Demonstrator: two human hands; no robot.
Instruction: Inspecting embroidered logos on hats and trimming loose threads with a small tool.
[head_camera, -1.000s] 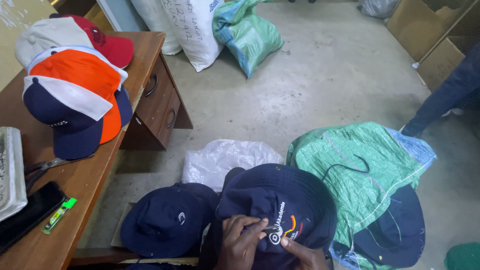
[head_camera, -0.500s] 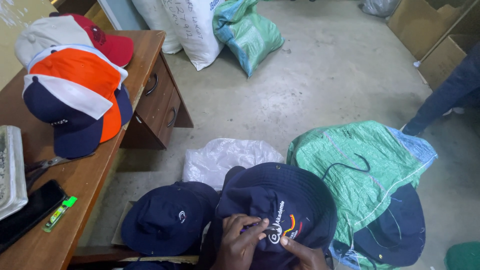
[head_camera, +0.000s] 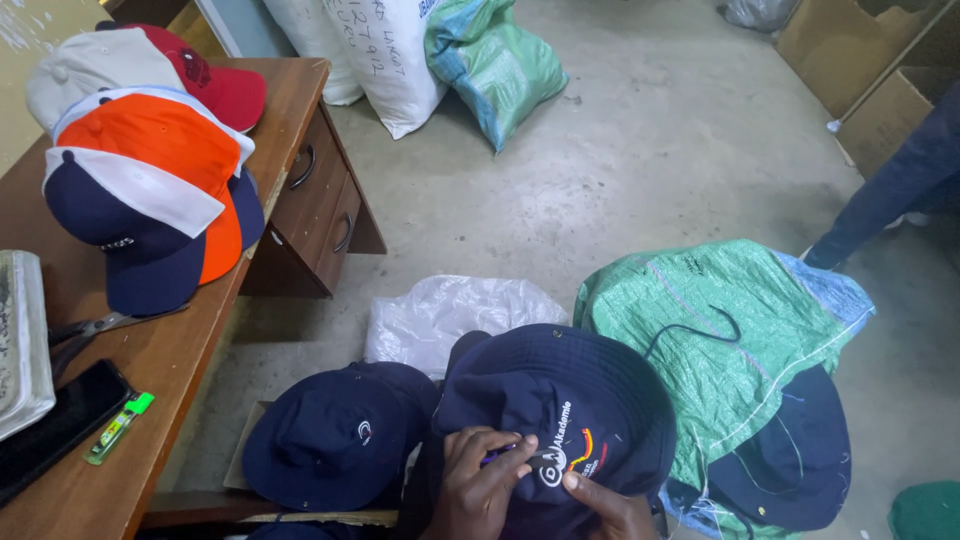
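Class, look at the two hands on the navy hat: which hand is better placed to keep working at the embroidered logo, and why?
Probably the left hand: its fingertips lie right beside the logo on the navy hat and seem to pinch something small there. The right hand sits lower, just under the logo, more as a brace.

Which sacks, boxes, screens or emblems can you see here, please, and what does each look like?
White sacks: top centre, bulging, dark handwriting.
Green-blue sack: beside them, slumped.
Green woven sack: right, crumpled.
Cardboard boxes: top right, brown.
Phone: on desk, dark screen.
Hat emblem: white, orange, red embroidery between both hands.

R hand (head_camera: 610, 505) cut off, bottom edge
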